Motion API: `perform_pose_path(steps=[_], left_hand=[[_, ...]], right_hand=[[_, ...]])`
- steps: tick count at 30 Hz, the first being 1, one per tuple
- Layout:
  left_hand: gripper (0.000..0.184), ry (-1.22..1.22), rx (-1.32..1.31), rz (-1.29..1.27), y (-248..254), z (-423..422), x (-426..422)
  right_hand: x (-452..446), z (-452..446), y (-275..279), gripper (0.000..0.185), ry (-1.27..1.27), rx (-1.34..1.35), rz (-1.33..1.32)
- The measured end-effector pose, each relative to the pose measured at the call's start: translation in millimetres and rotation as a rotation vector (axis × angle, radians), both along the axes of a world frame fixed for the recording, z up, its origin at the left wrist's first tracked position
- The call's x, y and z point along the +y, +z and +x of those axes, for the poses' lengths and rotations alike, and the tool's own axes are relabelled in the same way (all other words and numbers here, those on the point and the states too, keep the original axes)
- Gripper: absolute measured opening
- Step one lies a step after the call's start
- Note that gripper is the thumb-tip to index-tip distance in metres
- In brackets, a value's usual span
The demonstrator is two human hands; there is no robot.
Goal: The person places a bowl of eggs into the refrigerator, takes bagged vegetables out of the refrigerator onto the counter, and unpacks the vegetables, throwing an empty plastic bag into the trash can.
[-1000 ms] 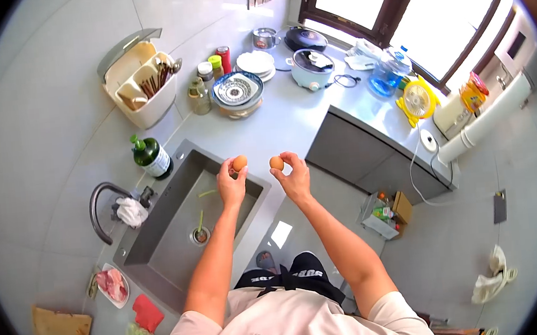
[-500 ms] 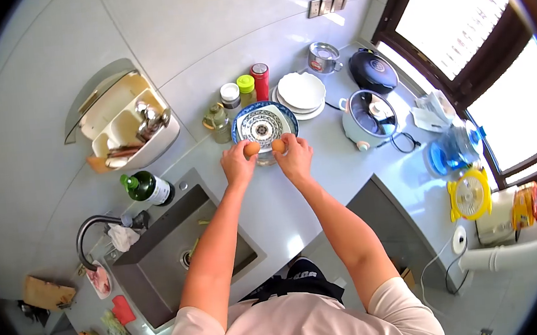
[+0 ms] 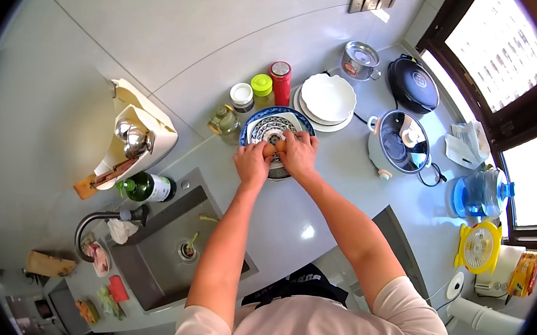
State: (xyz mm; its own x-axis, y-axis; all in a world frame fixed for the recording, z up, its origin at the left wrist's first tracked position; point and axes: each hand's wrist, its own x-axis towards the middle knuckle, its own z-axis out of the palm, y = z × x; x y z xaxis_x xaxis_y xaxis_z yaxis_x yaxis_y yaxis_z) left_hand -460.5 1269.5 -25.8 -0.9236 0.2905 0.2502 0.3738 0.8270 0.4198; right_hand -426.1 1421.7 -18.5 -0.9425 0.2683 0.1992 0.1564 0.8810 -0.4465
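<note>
My left hand (image 3: 253,165) grips a brown egg (image 3: 269,150) in its fingertips. A second brown egg (image 3: 281,146) sits in the closed fingers of my right hand (image 3: 299,156). The two eggs appear to touch, end to end. Both hands are over the near side of a stack of patterned dishes: a blue-rimmed one (image 3: 306,121) with a squarish white dish (image 3: 254,130) in it. Close below the hands, part of a glass bowl (image 3: 279,174) shows; the hands and dishes hide the rest.
Behind the dishes stand a glass jug (image 3: 224,121), lidded jars (image 3: 242,96) and a red flask (image 3: 281,83). White plates (image 3: 329,98) and a lidded pot (image 3: 398,143) are to the right. A sink (image 3: 156,273) and a green bottle (image 3: 149,188) lie left.
My hands have come together, bringing the two eggs from apart to side by side. The camera view has shifted, so the counter items appear moved.
</note>
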Motion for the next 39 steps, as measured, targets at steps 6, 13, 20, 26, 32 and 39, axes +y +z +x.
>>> perform_pose_path(steps=[6, 13, 20, 26, 32, 39], left_hand=[[0.054, -0.008, 0.000, 0.078, 22, 17, -19], [0.056, 0.112, 0.092, 0.157, 65, 94, -142], [0.052, 0.489, 0.169, 0.218, 76, 248, -370], [0.049, 0.809, 0.205, 0.186, 77, 408, -568], [0.050, 1.091, 0.186, 0.197, 77, 520, -723], [0.044, 1.304, 0.165, 0.284, 52, 587, -885]], right_hand=[[-6, 18, 15, 0.061, 0.011, 0.129, -0.003], [-112, 71, 49, 0.060, 0.090, 0.175, -0.110], [-348, 170, 63, 0.057, 0.490, 0.250, -0.213], [-553, 279, 56, 0.051, 0.776, 0.163, -0.301], [-719, 360, 52, 0.046, 1.049, 0.100, -0.329], [-899, 394, 34, 0.033, 1.243, 0.010, -0.481]])
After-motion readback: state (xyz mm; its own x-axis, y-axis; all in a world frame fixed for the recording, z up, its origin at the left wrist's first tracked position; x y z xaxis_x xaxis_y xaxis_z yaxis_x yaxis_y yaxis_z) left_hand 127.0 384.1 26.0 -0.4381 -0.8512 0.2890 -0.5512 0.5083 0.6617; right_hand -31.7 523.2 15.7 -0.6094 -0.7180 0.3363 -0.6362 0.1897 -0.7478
